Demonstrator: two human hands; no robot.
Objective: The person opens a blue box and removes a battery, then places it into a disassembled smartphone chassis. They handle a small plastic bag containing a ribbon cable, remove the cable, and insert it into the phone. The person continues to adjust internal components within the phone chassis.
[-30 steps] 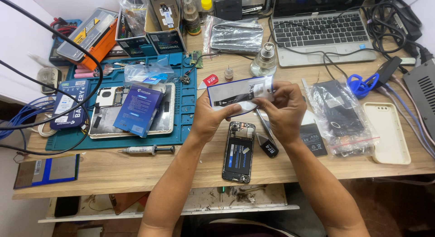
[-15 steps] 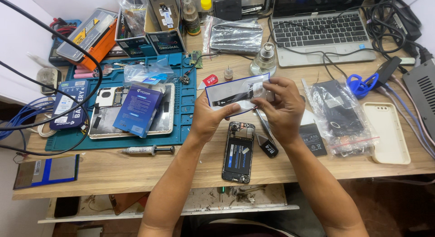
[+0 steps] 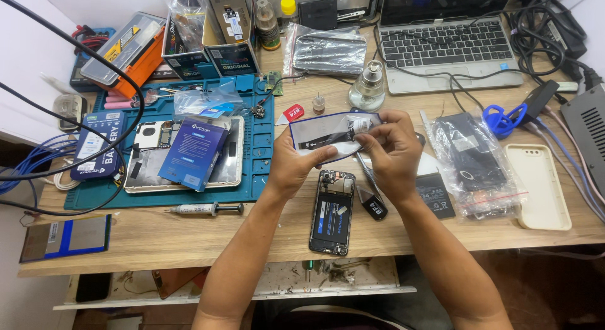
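Hands (image 3: 296,166) (image 3: 392,155) hold blue-edged panel (image 3: 328,136); blue package (image 3: 193,153) left.

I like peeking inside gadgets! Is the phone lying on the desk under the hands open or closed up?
Open. The phone lies flat on the desk with its back cover off, so the battery and inner parts show.

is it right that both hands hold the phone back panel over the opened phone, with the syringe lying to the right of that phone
Not quite. In the head view both hands, left hand and right hand, do hold the phone back panel over the opened phone, but the syringe lies to the left of that phone, below the blue mat.
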